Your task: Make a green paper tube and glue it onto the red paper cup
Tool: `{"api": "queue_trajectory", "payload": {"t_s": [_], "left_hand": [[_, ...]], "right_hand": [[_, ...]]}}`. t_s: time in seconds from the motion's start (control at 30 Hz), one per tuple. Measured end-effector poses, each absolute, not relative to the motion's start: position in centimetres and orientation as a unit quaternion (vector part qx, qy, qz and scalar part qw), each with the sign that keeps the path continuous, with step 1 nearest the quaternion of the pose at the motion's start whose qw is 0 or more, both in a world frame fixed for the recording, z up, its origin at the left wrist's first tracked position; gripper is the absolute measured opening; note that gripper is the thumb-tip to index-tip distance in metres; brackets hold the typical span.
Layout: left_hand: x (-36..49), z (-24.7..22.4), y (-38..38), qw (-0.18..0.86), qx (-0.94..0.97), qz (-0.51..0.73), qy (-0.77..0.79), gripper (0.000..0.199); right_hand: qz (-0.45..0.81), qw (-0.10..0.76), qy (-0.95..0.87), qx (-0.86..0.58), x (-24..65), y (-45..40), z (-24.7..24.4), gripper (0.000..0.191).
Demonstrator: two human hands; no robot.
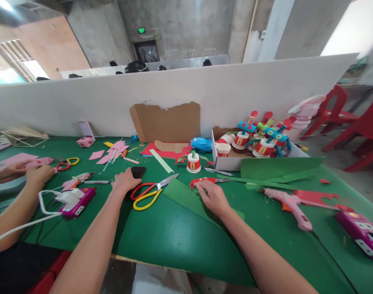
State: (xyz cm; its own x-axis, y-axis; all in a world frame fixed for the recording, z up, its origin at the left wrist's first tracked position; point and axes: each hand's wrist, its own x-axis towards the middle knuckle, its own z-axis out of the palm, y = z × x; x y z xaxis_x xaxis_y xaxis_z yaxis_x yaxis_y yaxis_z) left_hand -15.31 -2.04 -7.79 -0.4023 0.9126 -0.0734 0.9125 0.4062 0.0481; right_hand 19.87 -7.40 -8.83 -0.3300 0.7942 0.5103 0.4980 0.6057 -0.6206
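Note:
My left hand [125,182] is closed over the near-left edge of a black phone [139,172] on the table. Just right of it lie scissors [149,193] with one red and one yellow handle, blades apart. My right hand [213,197] pinches a small red paper piece [201,180]; a pointed blade [223,180] shows beyond it, and whether they are joined is unclear. Beneath that hand is a green paper sheet [186,199]. Behind it stands an upturned red-and-white paper cup [193,162] with green springy paper strips on its sides.
A white box [229,164] holds several cup figures. At right lie a pink glue gun [289,204] with a cord and a purple power strip [360,232]. Another person's hands [39,173] handle pink paper at left, near a second power strip [79,204]. A white partition [107,98] stands behind.

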Motion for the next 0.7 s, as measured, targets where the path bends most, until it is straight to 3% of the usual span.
{"api": "queue_trajectory", "payload": {"t_s": [0.3, 0.53, 0.7], "left_hand": [[-11.8, -6.2, 1.1, 0.046, 0.495, 0.025, 0.867, 0.066], [-12.8, -5.9, 0.5, 0.058, 0.551, 0.041, 0.832, 0.075], [-16.6, -4.9, -3.7, 0.064, 0.657, 0.086, 0.746, 0.049]], "right_hand": [[0.18, 0.397, -0.799, -0.415, 20.3, -7.1, -9.2, 0.026], [0.184, 0.38, -0.823, -0.381, 19.6, -7.6, -8.9, 0.025], [0.198, 0.335, -0.853, -0.347, 18.7, -8.5, -8.2, 0.025]]}}
